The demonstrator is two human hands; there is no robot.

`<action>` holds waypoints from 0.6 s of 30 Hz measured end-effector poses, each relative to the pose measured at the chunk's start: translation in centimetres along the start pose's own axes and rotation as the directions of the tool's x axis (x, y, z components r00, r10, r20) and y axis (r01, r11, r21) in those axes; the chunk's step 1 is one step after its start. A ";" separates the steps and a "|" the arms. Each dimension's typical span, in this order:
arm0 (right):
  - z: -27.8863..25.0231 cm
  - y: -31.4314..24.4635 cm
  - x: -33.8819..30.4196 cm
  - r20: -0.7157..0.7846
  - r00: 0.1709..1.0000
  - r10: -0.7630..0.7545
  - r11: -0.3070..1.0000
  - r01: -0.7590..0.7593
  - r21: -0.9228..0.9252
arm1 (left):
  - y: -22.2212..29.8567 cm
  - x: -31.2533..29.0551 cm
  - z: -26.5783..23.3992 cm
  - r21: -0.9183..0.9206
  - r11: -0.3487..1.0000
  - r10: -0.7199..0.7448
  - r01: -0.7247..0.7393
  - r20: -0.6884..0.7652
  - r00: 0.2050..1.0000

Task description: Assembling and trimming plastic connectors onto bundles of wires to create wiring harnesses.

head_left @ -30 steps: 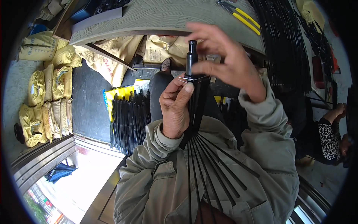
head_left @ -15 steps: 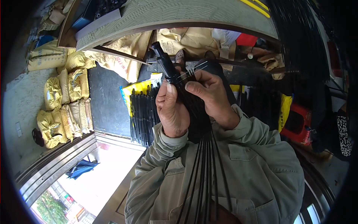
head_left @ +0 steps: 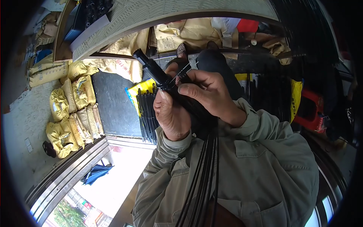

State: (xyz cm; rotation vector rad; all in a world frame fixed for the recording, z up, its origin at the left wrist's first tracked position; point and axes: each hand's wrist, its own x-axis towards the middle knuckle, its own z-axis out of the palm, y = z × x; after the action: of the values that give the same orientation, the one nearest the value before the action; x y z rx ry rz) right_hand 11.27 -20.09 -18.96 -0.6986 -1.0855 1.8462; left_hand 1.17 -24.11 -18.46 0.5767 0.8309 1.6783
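Note:
A black umbrella frame (head_left: 151, 72) slants across my lap, its thick stepped tube end pointing up and left. Long thin black ribs (head_left: 204, 170) trail from it down over my jacket. My left hand (head_left: 172, 119) is closed round the frame just below the collar, thumb on top. Close beside it, my right hand (head_left: 210, 90) pinches at the collar with thumb and forefinger. Thin pale wires (head_left: 182, 72) stick out there between the two hands. The rib ends under the right fingertips are mostly hidden.
Bundles of black rods (head_left: 146, 113) lie left of my legs, with a yellow bag (head_left: 138, 92) beneath. More rods (head_left: 264, 94) and a red plastic stool (head_left: 310, 109) are at the right. A worktable (head_left: 177, 15) crosses ahead. Tan sacks (head_left: 75, 109) line the left wall.
The frame's tube end has swung left and slightly down. My right hand has shifted a little lower and closer to the collar; both hands keep hold. The whole view has shifted slightly.

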 end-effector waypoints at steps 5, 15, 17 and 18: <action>-0.4 0.1 1.0 0.150 0.979 0.142 0.941 -0.180 0.287 | 0.0 0.2 0.3 0.103 0.993 0.060 -0.062 0.022 0.998; 1.2 -3.1 1.3 0.191 0.981 0.039 0.969 -0.084 0.234 | 1.8 -1.0 0.9 -0.329 0.940 0.072 -0.090 -0.064 0.995; 1.7 -2.8 1.4 0.051 0.970 -0.238 0.964 0.230 0.133 | 2.0 -0.1 2.5 -0.119 0.959 0.254 -0.257 -0.040 0.966; 2.1 -2.8 1.6 0.069 0.967 -0.243 0.964 0.233 0.131 | 2.3 0.4 3.5 0.090 0.918 0.387 -0.387 0.008 0.922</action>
State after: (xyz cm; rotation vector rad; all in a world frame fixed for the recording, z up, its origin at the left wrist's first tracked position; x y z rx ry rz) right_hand 9.94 -18.84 -15.54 -0.4020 -1.0516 1.7293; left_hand 2.24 -23.21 -14.50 0.8384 0.8406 2.0107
